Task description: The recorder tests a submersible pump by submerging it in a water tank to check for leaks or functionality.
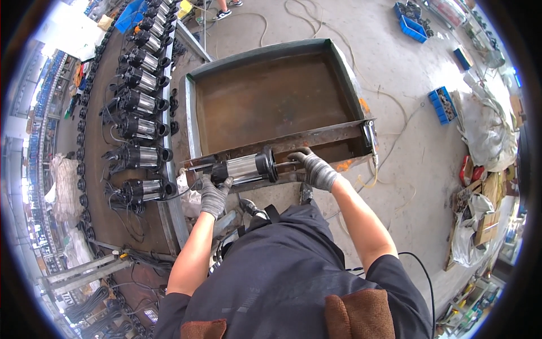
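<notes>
A pump (244, 168) with a shiny steel barrel and black ends lies sideways on the front ledge of a large rusty metal tray (265, 96). My left hand (215, 195), in a grey glove, grips the pump's left end from below. My right hand (314, 167), also gloved, is closed on the thin metal part at the pump's right end. Both forearms come up from the lower edge.
A row of several similar pumps (141, 107) lies on a curved conveyor table (101, 209) to my left. Blue bins (415, 25) and bags (485, 130) stand on the concrete floor at right. Cables (389, 101) trail across the floor.
</notes>
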Demonstrator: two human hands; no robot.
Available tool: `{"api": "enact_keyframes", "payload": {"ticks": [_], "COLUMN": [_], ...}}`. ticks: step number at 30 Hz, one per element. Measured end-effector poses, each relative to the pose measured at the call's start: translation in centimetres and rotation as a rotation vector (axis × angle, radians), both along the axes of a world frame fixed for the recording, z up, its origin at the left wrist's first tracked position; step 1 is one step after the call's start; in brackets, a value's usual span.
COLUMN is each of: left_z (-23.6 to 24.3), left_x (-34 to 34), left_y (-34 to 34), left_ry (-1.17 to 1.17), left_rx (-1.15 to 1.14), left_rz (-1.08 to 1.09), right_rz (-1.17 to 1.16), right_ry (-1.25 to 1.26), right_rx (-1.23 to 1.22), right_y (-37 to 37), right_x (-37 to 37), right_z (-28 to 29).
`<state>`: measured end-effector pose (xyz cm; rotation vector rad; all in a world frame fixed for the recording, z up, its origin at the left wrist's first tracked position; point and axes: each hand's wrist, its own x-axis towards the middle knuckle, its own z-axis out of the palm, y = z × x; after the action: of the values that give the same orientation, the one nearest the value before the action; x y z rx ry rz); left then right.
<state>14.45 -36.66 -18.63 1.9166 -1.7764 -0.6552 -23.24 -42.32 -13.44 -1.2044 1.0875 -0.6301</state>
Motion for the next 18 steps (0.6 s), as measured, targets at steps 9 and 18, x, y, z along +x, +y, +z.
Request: {"api": "enact_keyframes", "payload": {"ticks": [9, 18], "left_z": [2.0, -1.1], "left_x": [-1.4, 0.2], "left_y": [0.2, 0.2], "left_ry": [0.353, 0.358], "left_rx": [0.061, 0.088], "left_rz": [0.189, 0.177], "right_rz": [-0.174, 0.262], "right_ry": [0.091, 0.545], "right_rx": [0.446, -0.905], "right_y": [-1.8, -0.6], "right_x": [1.8, -1.6], "right_z": [0.7, 1.4]}}
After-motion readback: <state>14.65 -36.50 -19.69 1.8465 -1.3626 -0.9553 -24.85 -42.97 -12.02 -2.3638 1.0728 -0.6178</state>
